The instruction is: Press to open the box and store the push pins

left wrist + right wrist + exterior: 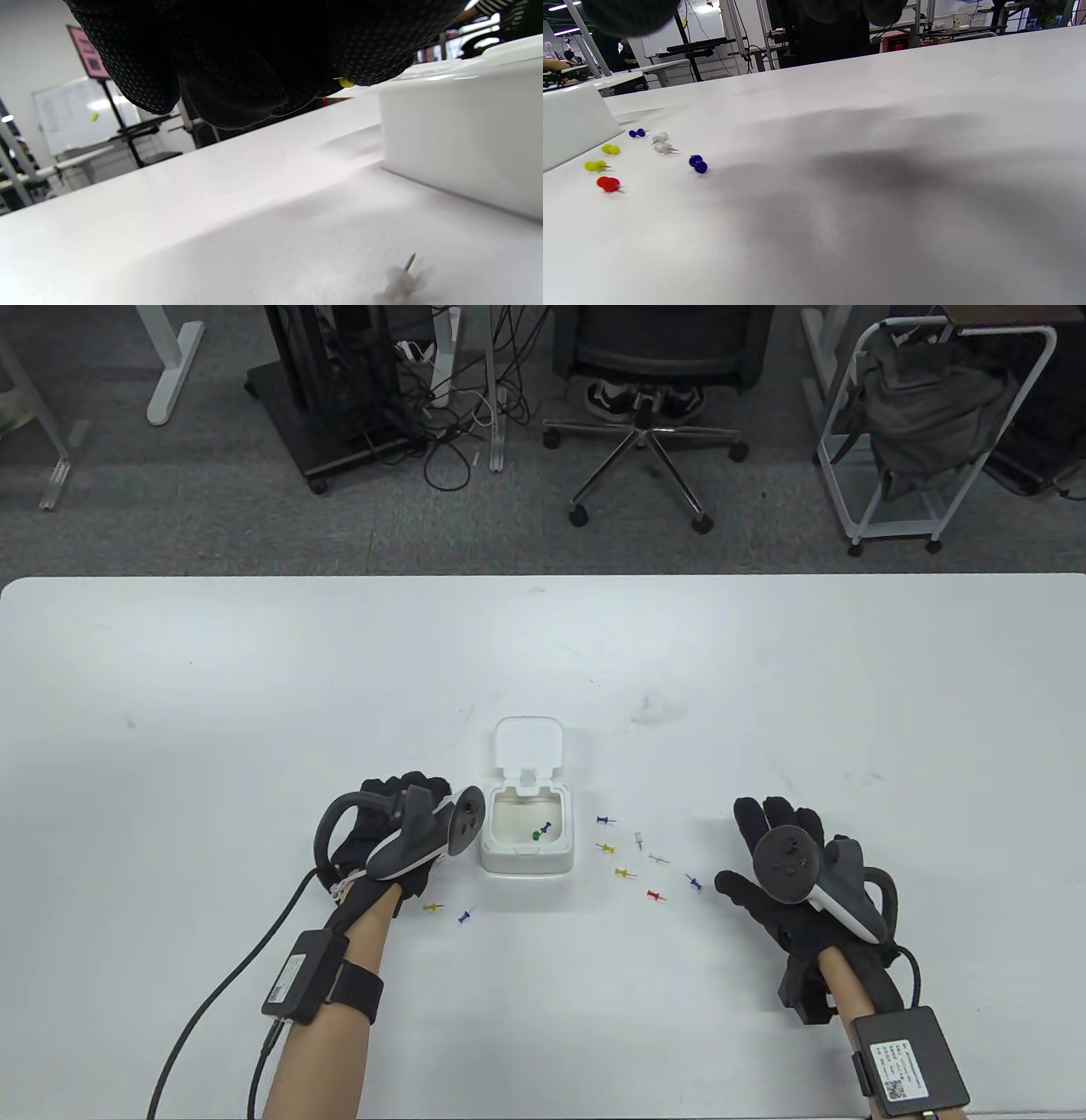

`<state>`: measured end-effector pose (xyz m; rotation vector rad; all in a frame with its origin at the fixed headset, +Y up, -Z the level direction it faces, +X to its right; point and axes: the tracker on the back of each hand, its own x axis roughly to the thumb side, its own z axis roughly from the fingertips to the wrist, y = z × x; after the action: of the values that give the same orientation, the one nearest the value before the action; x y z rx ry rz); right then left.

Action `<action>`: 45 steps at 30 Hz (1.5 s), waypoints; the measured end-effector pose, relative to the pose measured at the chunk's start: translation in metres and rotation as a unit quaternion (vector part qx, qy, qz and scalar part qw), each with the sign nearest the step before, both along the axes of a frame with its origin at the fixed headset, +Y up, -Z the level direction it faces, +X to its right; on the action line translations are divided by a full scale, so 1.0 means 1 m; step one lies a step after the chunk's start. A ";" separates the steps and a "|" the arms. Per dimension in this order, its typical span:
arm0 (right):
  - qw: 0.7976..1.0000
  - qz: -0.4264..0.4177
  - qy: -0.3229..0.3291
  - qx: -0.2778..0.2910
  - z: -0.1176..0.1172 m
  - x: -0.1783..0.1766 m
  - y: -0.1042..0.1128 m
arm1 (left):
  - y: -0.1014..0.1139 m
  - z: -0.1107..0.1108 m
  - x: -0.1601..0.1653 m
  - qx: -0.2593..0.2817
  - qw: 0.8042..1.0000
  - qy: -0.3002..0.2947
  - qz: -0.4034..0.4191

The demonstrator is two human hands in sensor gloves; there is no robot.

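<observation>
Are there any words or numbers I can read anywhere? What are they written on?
Nothing here can be read.
Label on the left wrist box: print too small.
Label on the right wrist box: tiny print and a square code, too small.
Pink sign behind the table: blurred.
Whiteboard: faint marks, blurred.
The white pin box shows no writing.

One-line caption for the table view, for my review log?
White box open with two pins inside; loose push pins on the table, gloved left hand beside it.
</observation>
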<state>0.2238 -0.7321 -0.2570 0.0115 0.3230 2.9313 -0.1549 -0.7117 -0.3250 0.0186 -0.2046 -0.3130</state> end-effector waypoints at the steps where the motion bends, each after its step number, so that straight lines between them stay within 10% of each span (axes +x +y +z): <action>1: 1.000 0.000 0.000 0.000 0.000 0.000 0.000 | 0.001 0.000 0.005 0.001 1.000 -0.005 -0.003; 19: 1.000 0.002 0.003 0.011 0.000 0.000 0.001 | 0.011 0.003 0.053 0.000 0.998 -0.052 0.034; 45: 1.000 0.005 0.004 0.008 0.000 0.000 0.001 | -0.035 0.021 -0.025 -0.054 0.998 0.010 -0.010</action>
<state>0.2236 -0.7314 -0.2566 0.0239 0.3007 2.9447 -0.1800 -0.7468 -0.3039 -0.0937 -0.2014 -0.3211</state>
